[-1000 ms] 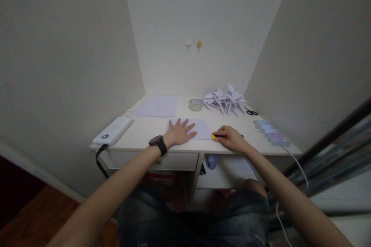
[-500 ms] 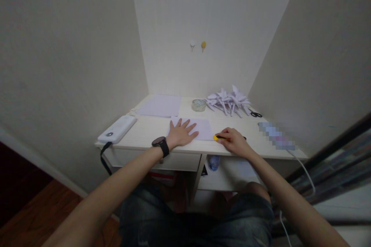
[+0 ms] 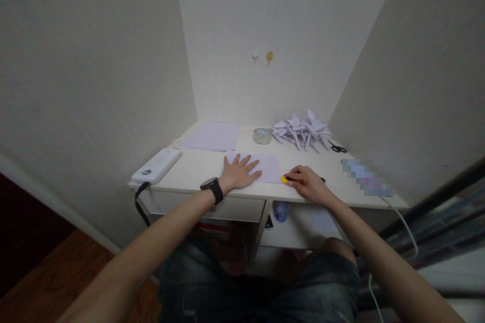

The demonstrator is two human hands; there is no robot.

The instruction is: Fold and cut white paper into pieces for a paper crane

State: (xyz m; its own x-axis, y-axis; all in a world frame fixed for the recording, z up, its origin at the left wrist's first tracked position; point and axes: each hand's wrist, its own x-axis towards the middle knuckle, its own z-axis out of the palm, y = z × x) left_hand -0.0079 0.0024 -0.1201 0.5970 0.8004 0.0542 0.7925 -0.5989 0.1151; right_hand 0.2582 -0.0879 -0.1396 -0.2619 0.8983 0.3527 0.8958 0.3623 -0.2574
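Observation:
My left hand (image 3: 239, 172) lies flat with fingers spread, pressing on a white sheet of paper (image 3: 270, 167) near the desk's front edge. A black watch (image 3: 212, 189) is on that wrist. At the paper's lower right corner, my right hand (image 3: 308, 182) is closed around a slim yellow and black utility knife (image 3: 284, 179). Its yellow end points left by the paper's edge, and its black end shows past my fingers. Whether a blade is out is too small to see.
Stacked white paper (image 3: 212, 136) lies at the back left, beside a white power bank-like device (image 3: 156, 165). A tape roll (image 3: 262, 136), folded paper flowers (image 3: 301, 131) and black scissors (image 3: 337, 148) sit behind. A blurred-out phone-like object (image 3: 366, 177) with a white cable lies right.
The whole view has shifted slightly. Both hands stay in nearly the same places over the desk, and less of the knife's yellow end shows now.

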